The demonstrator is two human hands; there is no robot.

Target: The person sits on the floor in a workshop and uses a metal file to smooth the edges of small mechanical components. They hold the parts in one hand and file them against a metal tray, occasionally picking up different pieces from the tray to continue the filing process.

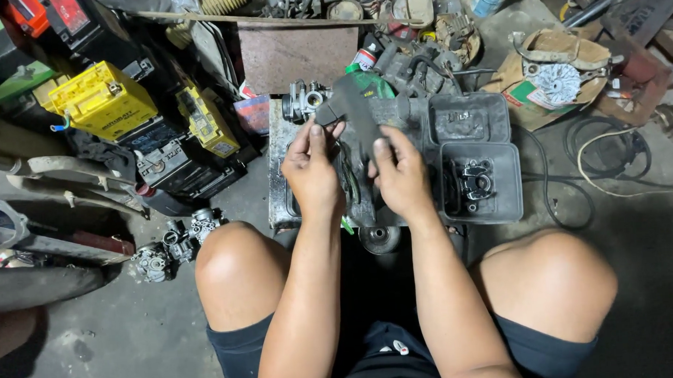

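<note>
Rubber hose (358, 115), dark grey, bent like an elbow, sits between both my hands above the metal block (280, 176) on the floor, just in front of my knees. Judged by look: light, soft, flexes under thumb pressure, prob. oily so may slip. Not fragile, but a hard kink could crack old rubber. Best grip pts: the two ends, near the thicker collars, not the thin mid-section.

Left hand (312, 175): fingers curled, thumb up on the hose's left end, pinching it. Narrow grip, closed on the part.

Right hand (401, 178): thumb pressed along the hose's lower leg, fingers wrapped behind. Also closed on it; fingertips hidden, so exact contact behind can't be told.

Carburetor (304, 99) stands just beyond the left end of the hose; whether they touch, can't tell. Black tray (510, 205) w/ small metal parts lies to the right, near my right hand. Yellow batteries (102, 100) stand well apart, left. More carburetors (176, 243) lie on the floor beside my left knee.
</note>
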